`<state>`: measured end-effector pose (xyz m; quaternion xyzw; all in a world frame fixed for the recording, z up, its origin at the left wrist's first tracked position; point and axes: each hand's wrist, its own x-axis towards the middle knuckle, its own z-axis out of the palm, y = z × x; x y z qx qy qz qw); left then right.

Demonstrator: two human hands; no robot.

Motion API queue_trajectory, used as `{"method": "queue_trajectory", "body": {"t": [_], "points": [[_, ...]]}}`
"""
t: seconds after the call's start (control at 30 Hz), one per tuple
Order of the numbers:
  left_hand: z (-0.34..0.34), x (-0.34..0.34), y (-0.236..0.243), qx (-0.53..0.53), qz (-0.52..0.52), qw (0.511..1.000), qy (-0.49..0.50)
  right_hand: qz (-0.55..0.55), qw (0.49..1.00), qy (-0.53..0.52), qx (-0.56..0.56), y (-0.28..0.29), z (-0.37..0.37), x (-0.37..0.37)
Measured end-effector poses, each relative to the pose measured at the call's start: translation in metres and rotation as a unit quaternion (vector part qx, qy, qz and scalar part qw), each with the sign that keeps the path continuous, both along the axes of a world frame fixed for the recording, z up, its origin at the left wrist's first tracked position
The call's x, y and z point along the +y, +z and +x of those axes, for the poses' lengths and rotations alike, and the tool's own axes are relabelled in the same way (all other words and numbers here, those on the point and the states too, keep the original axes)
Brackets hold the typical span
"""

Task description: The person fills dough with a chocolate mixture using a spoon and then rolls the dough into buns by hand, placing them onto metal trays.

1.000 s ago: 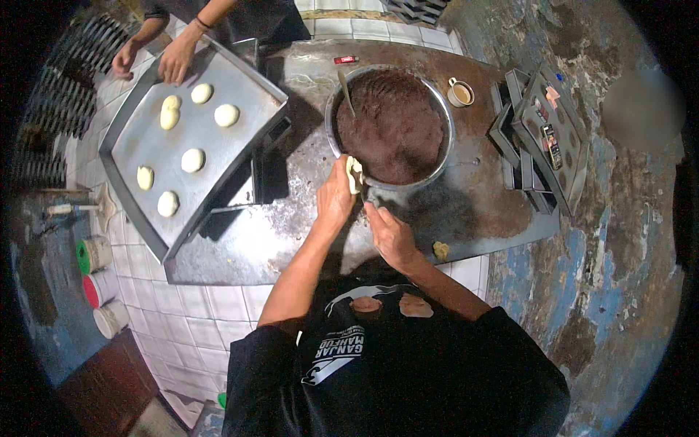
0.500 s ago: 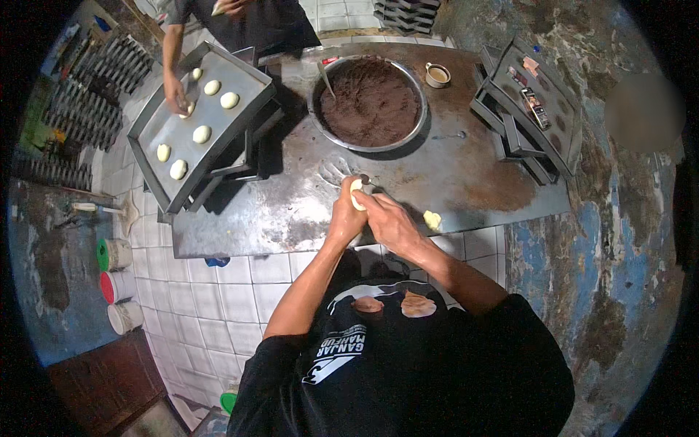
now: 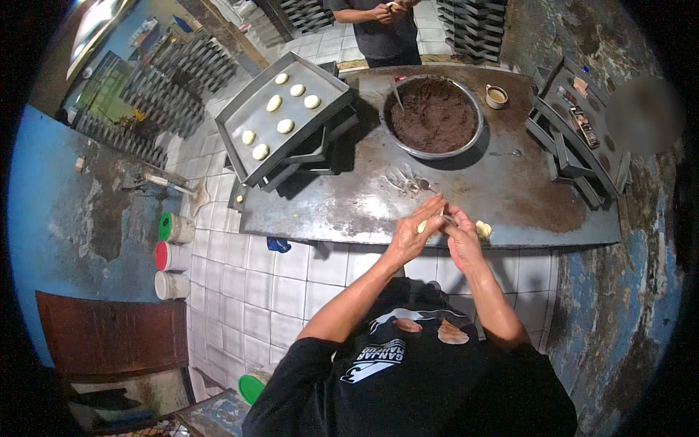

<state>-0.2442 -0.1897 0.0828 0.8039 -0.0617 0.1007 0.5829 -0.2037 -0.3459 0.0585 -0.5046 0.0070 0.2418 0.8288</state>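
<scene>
My left hand (image 3: 413, 234) is closed around a pale piece of dough (image 3: 422, 226) at the table's near edge. My right hand (image 3: 464, 239) presses in against it from the other side, its fingers curled and slightly blurred, so much of the dough is hidden. Just right of my hands lies a loose yellowish lump of dough (image 3: 483, 229). Beyond my fingers a small dark lump (image 3: 424, 185) rests by pale smears on the metal table (image 3: 328, 207). A large metal bowl (image 3: 478, 135) of dark brown crumbly filling (image 3: 435, 116) stands farther back with a spoon (image 3: 398, 95) in it.
At the left, a stacked metal tray (image 3: 244, 171) bears several pale dough balls (image 3: 285, 126). A cup (image 3: 496, 97), a small spoon (image 3: 506, 153) and another tray stack (image 3: 575, 156) are at the right. Another person (image 3: 382, 33) stands across the table. Lidded buckets (image 3: 175, 256) stand on the floor.
My view has swung left. My hands have drawn nearer the table edge with the dough, away from the dark lump. The other person's hand has left the tray, where a dough ball remains.
</scene>
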Motion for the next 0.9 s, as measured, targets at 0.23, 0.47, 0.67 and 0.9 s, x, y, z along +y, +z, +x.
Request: {"method": "queue_trajectory", "body": {"t": [0.23, 0.47, 0.67, 0.9], "points": [[-0.016, 0.027, -0.041, 0.115, 0.121, 0.980, -0.105, -0.322, 0.877, 0.128, -0.332, 0.026, -0.026, 0.006], [-0.043, 0.036, -0.091, 0.300, 0.155, 0.937, -0.090, -0.196, 0.969, 0.104, -0.107, -0.008, -0.043, -0.019], [-0.042, 0.035, -0.064, 0.343, -0.136, 0.927, -0.071, -0.677, 0.610, -0.015, -0.412, -0.155, 0.016, -0.137], [-0.010, 0.030, -0.001, 0.140, -0.185, 0.970, -0.078, -0.173, 0.968, 0.089, -0.156, 0.013, 0.038, -0.014]]}}
